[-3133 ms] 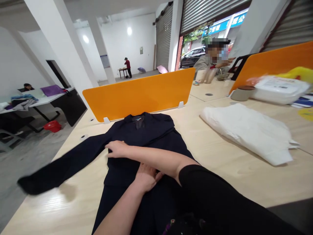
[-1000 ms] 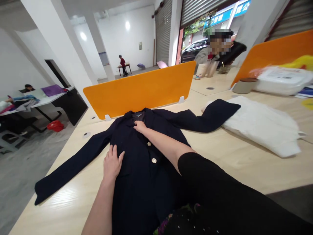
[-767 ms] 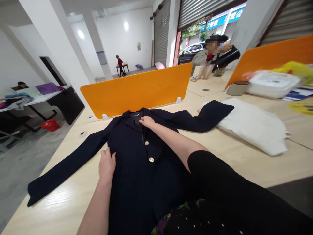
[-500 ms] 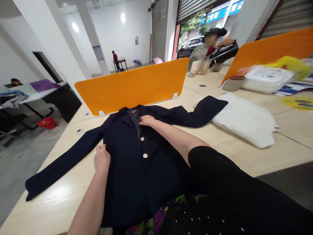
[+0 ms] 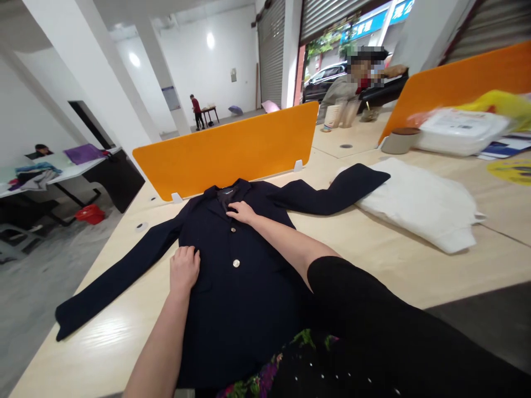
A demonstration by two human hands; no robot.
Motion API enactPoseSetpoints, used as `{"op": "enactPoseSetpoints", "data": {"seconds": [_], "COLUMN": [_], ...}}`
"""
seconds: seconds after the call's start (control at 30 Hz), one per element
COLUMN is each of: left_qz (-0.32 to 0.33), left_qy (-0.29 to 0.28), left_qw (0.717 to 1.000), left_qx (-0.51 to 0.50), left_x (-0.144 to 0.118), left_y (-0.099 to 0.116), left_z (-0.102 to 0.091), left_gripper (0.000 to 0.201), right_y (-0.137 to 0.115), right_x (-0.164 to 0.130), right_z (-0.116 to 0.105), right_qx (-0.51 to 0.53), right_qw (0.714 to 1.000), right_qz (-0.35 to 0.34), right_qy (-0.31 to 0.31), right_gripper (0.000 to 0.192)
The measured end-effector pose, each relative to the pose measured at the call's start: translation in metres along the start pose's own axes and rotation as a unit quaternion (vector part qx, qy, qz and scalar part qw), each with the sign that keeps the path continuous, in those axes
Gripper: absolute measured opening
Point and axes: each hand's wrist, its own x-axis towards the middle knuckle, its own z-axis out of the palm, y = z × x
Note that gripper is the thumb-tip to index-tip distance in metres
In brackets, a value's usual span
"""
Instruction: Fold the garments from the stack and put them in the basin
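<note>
A dark navy jacket (image 5: 244, 293) lies front up on the pale wooden table (image 5: 373, 260), with gold buttons down its middle. Its left sleeve (image 5: 120, 276) runs toward the table's left edge. The right sleeve (image 5: 332, 190) reaches onto a white folded garment (image 5: 418, 204). My left hand (image 5: 185, 269) sits on the jacket's left chest with fingers curled into the cloth. My right hand (image 5: 241, 211) rests flat on the lapel just below the collar, its arm crossing the jacket. My black sleeve hides the lower right part of the jacket.
An orange divider (image 5: 232, 149) stands right behind the collar. Further right are a grey round container (image 5: 398, 141) and a white plastic package (image 5: 460, 130). A person (image 5: 348, 88) sits at the far table with cups (image 5: 332, 116). The table's left edge drops to grey floor.
The jacket now lies front up with its right sleeve spread out. In the last second my left hand slid to the left chest and curled; my right hand stayed at the collar.
</note>
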Motion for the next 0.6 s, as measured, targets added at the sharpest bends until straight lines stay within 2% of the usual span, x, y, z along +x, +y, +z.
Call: {"op": "enactPoseSetpoints", "data": {"seconds": [0.1,0.17,0.3,0.4,0.47,0.53,0.6], "left_qz": [-0.003,-0.006,-0.008,-0.009,-0.002,0.007,-0.001], "left_qy": [-0.011,-0.020,-0.032,-0.051,-0.062,-0.062,-0.046], "left_qw": [1.000,1.000,0.999,0.998,0.997,0.997,0.998], "left_qx": [0.006,0.007,-0.001,-0.019,-0.040,-0.054,-0.053], "left_x": [0.000,0.000,0.002,0.004,0.000,-0.013,-0.036], "left_y": [-0.001,0.000,0.003,0.003,0.000,-0.007,-0.015], "left_z": [-0.001,-0.002,-0.004,-0.006,-0.007,-0.012,-0.019], "left_gripper": [0.035,0.036,0.039,0.039,0.038,0.038,0.041], "right_y": [0.002,-0.001,-0.009,-0.003,0.010,0.030,0.050], "right_x": [-0.019,-0.042,-0.111,-0.156,-0.180,-0.205,-0.237], "right_z": [-0.007,-0.014,-0.020,-0.029,-0.040,-0.053,-0.064], "right_qx": [0.002,-0.009,-0.066,-0.077,-0.079,-0.086,-0.090], "right_qw": [1.000,0.999,0.978,0.969,0.979,0.991,0.995], "right_qz": [-0.010,-0.038,-0.161,-0.161,-0.114,-0.059,-0.019], "right_qy": [-0.022,-0.033,-0.112,-0.169,-0.151,-0.090,-0.031], "right_gripper": [0.040,0.047,0.060,0.055,0.051,0.048,0.049]}}
